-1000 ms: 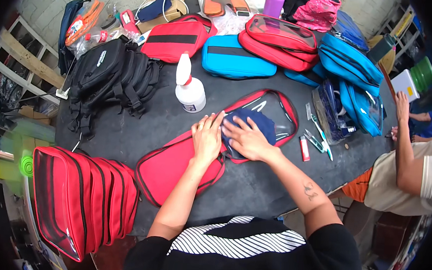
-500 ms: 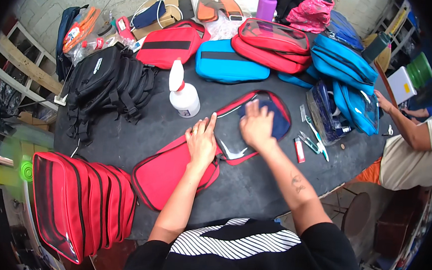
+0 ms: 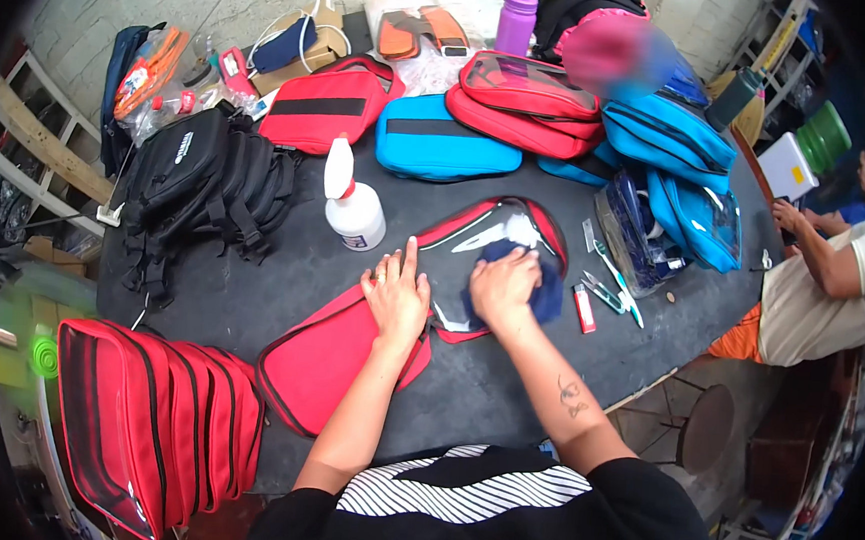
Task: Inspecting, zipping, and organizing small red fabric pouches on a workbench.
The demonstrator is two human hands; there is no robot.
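Apparently midway, my right hand (image 3: pixel 504 293) is bunching its bent fingers over a dark blue cloth (image 3: pixel 545 296), which is lying on the right part of a clear panel (image 3: pixel 495 232). My left hand (image 3: pixel 397 301) is resting, fingers spread, where that panel is meeting the red bag (image 3: pixel 320 373). The bag is lying unfolded on the table (image 3: pixel 225 291), body near left, panel far right. I am judging the wiping partly done: glare is hiding how clean the panel is, and it is not yet covering the body. Farther out, a spray bottle (image 3: pixel 358 220) is standing far left; a stack of red bags (image 3: pixel 166 422) is standing near left, finished or not I cannot tell
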